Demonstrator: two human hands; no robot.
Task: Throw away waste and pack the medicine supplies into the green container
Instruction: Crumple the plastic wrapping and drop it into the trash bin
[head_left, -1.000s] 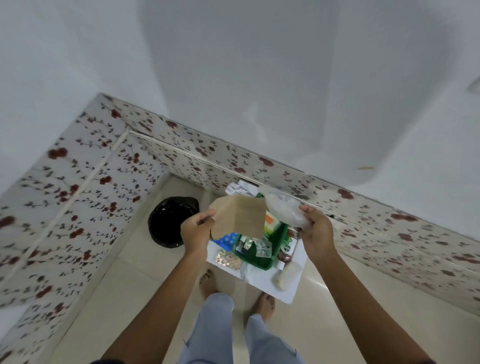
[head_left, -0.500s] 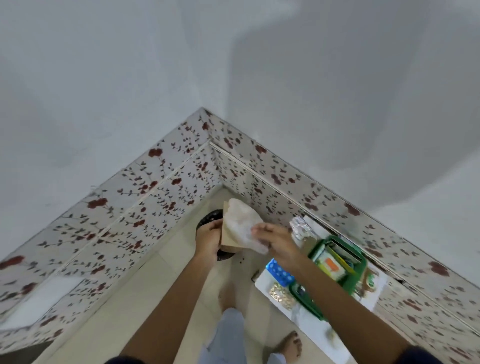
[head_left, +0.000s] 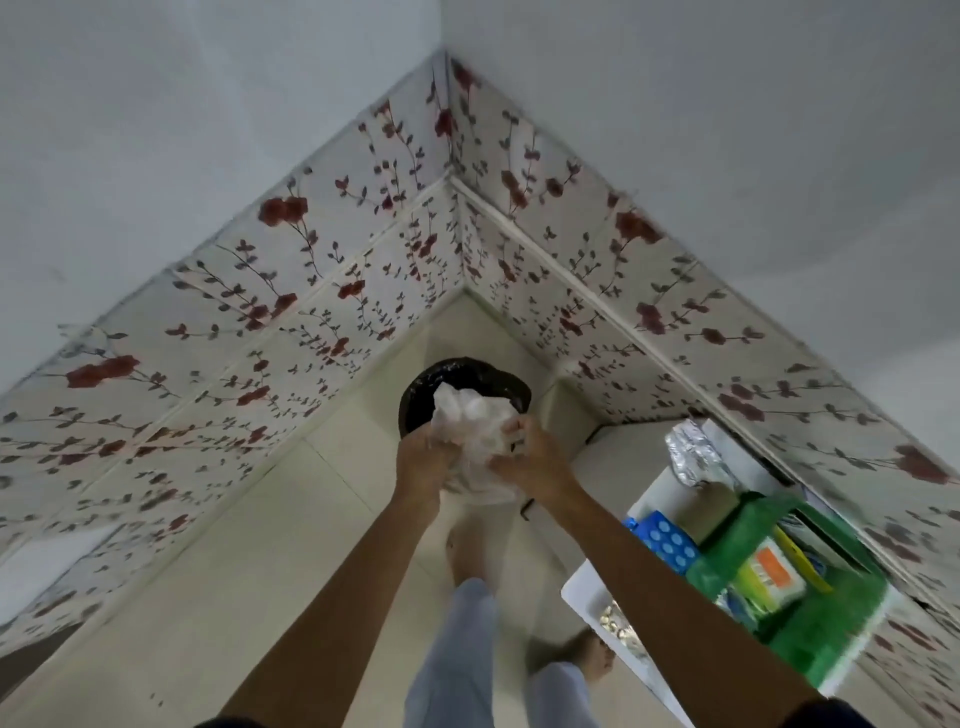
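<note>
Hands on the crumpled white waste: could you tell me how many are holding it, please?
2: the left hand grips its left side, the right hand its right, above the black bin.

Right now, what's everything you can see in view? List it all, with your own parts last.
waste bundle: one, crumpled white plastic, held over the bin
bin: one, black-lined, floor corner
green container: one, on the white table, holding packets
white table: one, right side
blue dotted box: one, beside the container
foil pack: one, silver, table's far end
blister strip: one, gold, table's near edge
left hand: gripping the bundle
right hand: gripping the bundle
</note>
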